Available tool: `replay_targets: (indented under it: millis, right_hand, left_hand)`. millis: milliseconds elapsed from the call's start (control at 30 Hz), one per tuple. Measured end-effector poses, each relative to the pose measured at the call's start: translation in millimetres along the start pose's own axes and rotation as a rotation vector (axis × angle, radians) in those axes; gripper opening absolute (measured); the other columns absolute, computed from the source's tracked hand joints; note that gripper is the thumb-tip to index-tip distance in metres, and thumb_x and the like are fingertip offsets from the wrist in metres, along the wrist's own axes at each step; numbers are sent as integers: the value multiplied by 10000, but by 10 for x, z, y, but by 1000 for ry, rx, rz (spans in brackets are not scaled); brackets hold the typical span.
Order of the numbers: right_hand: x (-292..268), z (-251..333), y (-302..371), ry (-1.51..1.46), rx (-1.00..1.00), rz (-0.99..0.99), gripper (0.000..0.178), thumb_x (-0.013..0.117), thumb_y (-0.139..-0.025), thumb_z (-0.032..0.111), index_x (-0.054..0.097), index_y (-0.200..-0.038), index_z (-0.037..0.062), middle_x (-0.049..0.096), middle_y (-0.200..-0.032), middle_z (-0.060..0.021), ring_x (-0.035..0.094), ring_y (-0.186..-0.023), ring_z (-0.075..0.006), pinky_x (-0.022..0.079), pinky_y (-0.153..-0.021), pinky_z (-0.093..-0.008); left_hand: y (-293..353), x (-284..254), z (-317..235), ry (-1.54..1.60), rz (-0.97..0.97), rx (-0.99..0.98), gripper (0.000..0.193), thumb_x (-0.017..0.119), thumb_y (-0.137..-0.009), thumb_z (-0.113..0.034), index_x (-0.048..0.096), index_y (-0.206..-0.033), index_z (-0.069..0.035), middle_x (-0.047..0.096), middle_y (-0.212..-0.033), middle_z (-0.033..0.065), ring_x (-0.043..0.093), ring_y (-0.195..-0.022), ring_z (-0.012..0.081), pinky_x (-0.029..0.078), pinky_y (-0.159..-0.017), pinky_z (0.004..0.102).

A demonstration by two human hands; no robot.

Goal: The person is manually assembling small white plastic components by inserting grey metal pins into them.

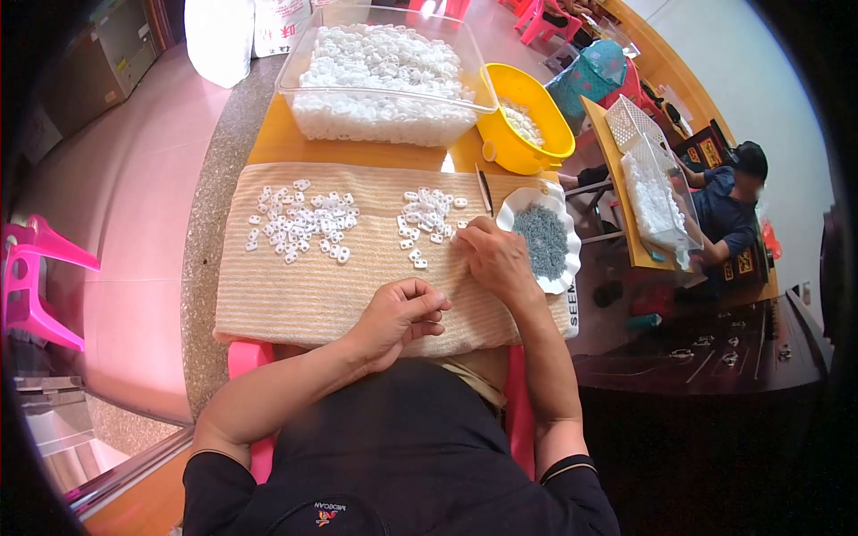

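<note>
My left hand (399, 320) is above the near middle of the striped cloth, thumb and forefinger pressed together; whatever they pinch is too small or hidden to name. My right hand (497, 261) is closed, fingertips down at the right edge of a small pile of white plastic pieces (427, 211), each with two holes. What lies between those fingertips I cannot make out. A larger pile of the same pieces (299, 221) is spread to the left. Right of my right hand stands a white scalloped dish (569, 275) full of tiny grey parts (542, 239).
A clear plastic bin (380, 118) heaped with white pieces stands at the back, beside a yellow basin (554, 134). A slim black-and-white tool (485, 192) lies near the dish. At right, a person (726, 201) sits at another table with a clear bin (657, 201). A pink stool (36, 277) stands left.
</note>
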State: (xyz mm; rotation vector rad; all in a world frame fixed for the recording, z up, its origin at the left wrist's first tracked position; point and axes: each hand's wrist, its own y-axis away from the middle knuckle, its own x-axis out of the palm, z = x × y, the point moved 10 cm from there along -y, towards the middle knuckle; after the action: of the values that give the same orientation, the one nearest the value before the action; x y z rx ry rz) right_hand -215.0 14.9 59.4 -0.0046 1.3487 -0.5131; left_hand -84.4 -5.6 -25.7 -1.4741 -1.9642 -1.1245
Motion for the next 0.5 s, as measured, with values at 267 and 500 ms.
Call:
replay_targets:
  millis: [267,500]
  right_hand:
    - [-89,-37,24,-167,18,-73,92,638,-821,118,660,-862,38,647,-833,-107,639,-750,-316,502,-643,-377]
    - [-98,-215,66,-336,110,-170,121,654,-814,42,659,-929,3,672,-816,-143,647,-690,-224,499,-633,-299]
  left_hand:
    - [7,7,0,-4,1,-9,101,609,-913,-159,578,-885,-66,632,-883,36,596,-747,88,556,-707,266]
    - [3,6,1,-7,1,-9,110,618,-908,-167,579,-870,-72,633,-885,32,595,-745,85,555,-705,266]
